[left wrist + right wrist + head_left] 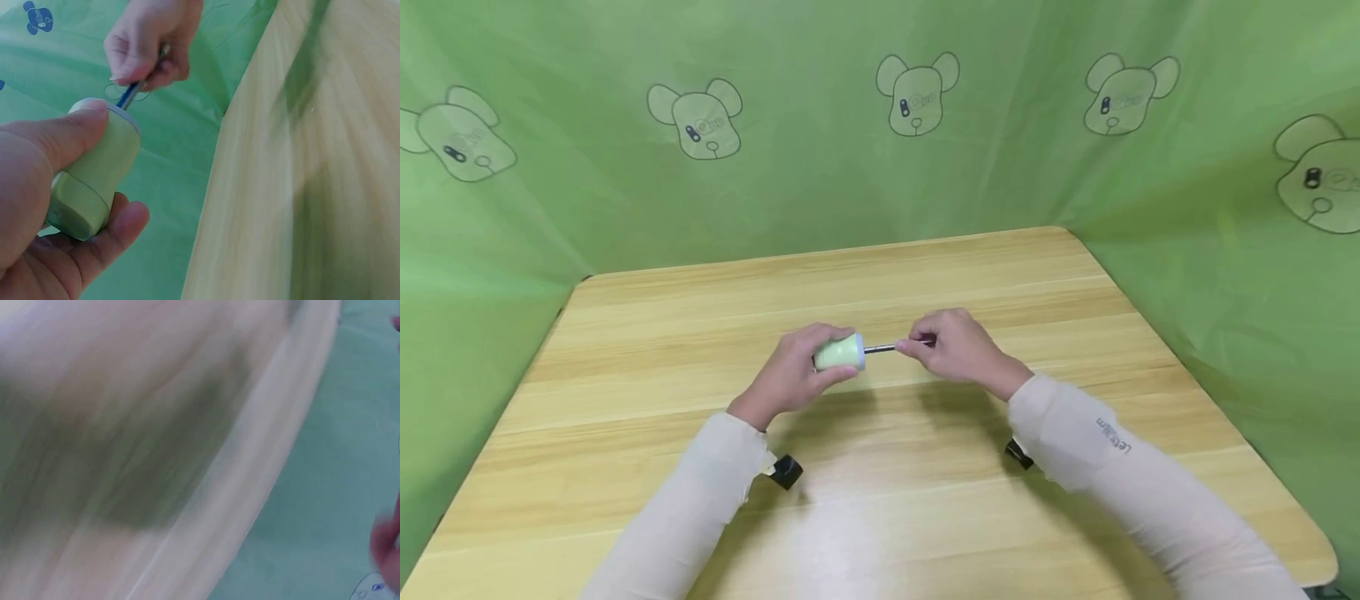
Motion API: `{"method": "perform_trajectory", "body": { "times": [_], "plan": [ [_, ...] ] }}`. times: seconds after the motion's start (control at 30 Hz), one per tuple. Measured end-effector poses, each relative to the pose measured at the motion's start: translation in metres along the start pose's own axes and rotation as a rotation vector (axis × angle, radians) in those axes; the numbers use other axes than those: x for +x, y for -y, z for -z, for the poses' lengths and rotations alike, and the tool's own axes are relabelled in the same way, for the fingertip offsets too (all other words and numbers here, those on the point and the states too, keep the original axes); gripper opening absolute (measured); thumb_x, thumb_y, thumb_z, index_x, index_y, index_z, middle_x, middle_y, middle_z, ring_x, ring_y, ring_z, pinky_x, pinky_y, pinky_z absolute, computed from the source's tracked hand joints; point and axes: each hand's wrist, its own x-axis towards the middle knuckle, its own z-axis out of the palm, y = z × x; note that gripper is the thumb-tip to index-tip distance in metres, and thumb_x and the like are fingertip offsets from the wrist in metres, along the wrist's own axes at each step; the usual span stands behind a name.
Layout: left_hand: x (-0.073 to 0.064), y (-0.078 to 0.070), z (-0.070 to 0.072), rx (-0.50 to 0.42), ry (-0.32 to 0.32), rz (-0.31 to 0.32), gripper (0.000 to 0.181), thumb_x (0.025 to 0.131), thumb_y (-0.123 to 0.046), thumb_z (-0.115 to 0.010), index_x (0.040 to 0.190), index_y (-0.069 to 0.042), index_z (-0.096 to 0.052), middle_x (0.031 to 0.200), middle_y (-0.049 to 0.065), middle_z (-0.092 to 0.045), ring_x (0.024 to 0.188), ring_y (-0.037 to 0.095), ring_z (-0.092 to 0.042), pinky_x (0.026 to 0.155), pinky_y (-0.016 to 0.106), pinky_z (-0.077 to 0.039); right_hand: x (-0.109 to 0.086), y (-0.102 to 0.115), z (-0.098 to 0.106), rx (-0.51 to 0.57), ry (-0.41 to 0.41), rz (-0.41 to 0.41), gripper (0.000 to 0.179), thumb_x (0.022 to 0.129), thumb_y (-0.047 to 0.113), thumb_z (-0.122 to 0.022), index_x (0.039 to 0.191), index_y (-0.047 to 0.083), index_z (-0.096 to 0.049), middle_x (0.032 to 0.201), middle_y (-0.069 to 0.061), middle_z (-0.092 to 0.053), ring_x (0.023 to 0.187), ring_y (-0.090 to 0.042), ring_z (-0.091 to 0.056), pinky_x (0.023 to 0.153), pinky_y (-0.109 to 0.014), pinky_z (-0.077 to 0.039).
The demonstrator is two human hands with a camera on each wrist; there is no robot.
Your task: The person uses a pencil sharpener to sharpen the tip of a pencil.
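Note:
A pale green, rounded cylinder point(837, 353) with a light blue rim lies in my left hand point(793, 367). My thumb presses one side near the rim and my fingers wrap the other; the left wrist view shows the green body point(106, 156) tapering to a squared end. Out of the rimmed end comes a thin, shiny metal rod point(880, 348). My right hand point(958, 346) pinches the rod's far part between thumb and curled fingers, and a darker tip shows past them. Both hands are raised over the wooden table. In the right wrist view, only blurred fingers point(384, 544) show at the edge.
The light wooden table point(700, 492) spreads under both arms and carries their shadows. Green curtains point(820, 192) printed with bear heads hang behind it and along the sides. A small black camera point(787, 472) sticks out from the left sleeve, another point(1018, 454) from the right.

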Motion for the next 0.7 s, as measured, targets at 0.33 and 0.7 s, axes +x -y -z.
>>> {"method": "perform_trajectory", "body": {
  "times": [0.33,0.7],
  "plan": [
    [-0.003,0.003,0.013,-0.027,-0.006,0.049,0.045,0.086,-0.018,-0.076,0.125,-0.002,-0.062,0.112,0.011,-0.066,0.076,0.018,-0.055,0.059,0.030,-0.049,-0.002,-0.005,-0.019,-0.103,-0.360,0.360,0.028,0.073,0.013,-0.086,0.083,0.003,-0.061,0.078,-0.004,-0.054,0.063,-0.014,-0.049,0.053,-0.025,-0.045],
    [-0.007,0.005,0.018,0.011,0.012,-0.007,0.046,0.086,-0.017,-0.075,0.126,0.000,-0.061,0.119,0.014,-0.064,0.083,0.018,-0.058,0.066,0.030,-0.051,0.007,-0.001,-0.017,0.161,-0.107,0.141,0.023,0.082,0.010,-0.078,0.069,0.010,-0.059,0.064,0.003,-0.053,0.057,-0.013,-0.047,0.052,-0.027,-0.041]
  ]
}}
